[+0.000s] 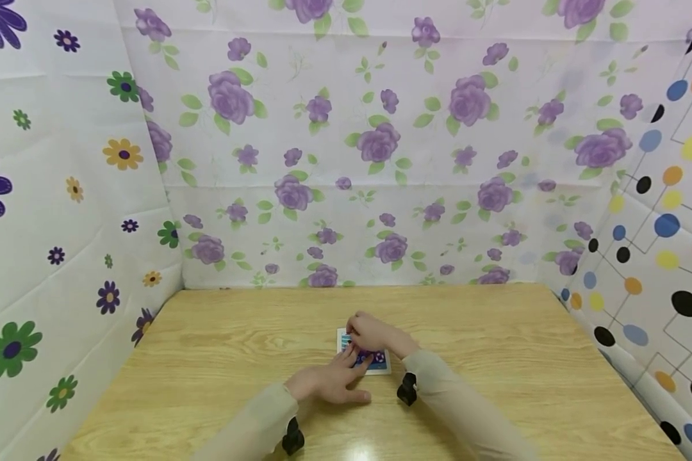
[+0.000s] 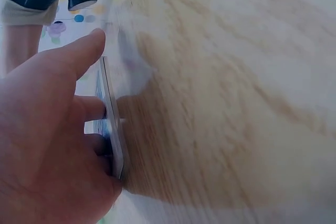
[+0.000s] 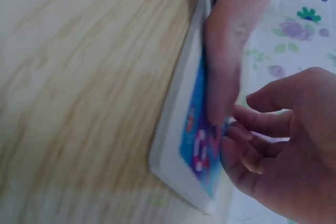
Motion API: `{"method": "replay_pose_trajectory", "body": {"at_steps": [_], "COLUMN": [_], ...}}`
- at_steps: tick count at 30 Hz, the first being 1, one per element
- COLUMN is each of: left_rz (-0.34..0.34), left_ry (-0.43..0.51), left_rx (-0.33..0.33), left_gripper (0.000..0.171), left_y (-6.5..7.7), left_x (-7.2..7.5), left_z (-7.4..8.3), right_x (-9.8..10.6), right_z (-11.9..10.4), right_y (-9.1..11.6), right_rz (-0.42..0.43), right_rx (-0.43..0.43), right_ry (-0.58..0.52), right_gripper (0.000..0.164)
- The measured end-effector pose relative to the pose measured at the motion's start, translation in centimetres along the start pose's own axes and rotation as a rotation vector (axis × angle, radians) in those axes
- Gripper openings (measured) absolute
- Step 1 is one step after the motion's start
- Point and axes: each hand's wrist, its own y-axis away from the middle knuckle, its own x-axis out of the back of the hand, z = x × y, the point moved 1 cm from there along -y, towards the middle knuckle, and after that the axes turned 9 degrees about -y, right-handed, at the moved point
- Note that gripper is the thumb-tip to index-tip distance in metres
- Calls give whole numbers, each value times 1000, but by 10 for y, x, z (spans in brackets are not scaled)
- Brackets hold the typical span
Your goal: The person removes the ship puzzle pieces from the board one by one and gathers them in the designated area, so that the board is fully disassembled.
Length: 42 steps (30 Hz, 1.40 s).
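A thin, flat white-framed board point(image 1: 385, 369) with a blue and purple picture lies on the table, partly covered by both hands. Across its left and lower part my left hand point(image 1: 334, 382) rests with outstretched fingers, the thumb off to the side over the wood. In the left wrist view the board point(image 2: 111, 114) shows edge-on beside the fingers. My right hand point(image 1: 375, 334) bends over the upper part; in the right wrist view its curled fingers point(image 3: 239, 169) touch the picture near the left fingertips. Whether they pinch anything is hidden.
The wood-grain table point(image 1: 236, 339) extends around the board. Floral cloth point(image 1: 375, 192) hangs behind it, with a flowered cloth point(image 1: 63, 211) at left and a dotted one point(image 1: 651, 269) at right. Each wrist carries a black camera point(image 1: 407, 388).
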Motion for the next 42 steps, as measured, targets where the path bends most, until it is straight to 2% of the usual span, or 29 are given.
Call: {"method": "replay_pose_trajectory", "body": {"at_steps": [6,12,16,21,27,30,35,42], "left_rz": [-12,-18,-23,-19,-19,-13,-2,24], "left_ry": [-12,-21,-22,-18,5,8,5,-10], "left_rx": [-9,1,8,4,6,2,-10,-52], "left_gripper": [80,79,79,79,79,79,79,81], "left_y": [0,1,2,3,1,1,2,0], "left_x": [0,1,3,3,2,3,3,0], "left_z": [3,3,4,3,0,1,1,-2], "right_x": [-5,-3,-1,2,2,3,4,6], "right_z": [8,11,10,9,19,22,24,25], "right_y": [0,-1,-1,2,4,6,9,12], "right_rz": [-22,8,25,68,109,150,203,278], "right_rx": [-73,-25,-27,-24,-24,-30,-92,-202], "right_ry": [-72,-157,-184,-245,-386,-413,-483,-692], "right_gripper": [8,14,17,14,6,7,11,15]}}
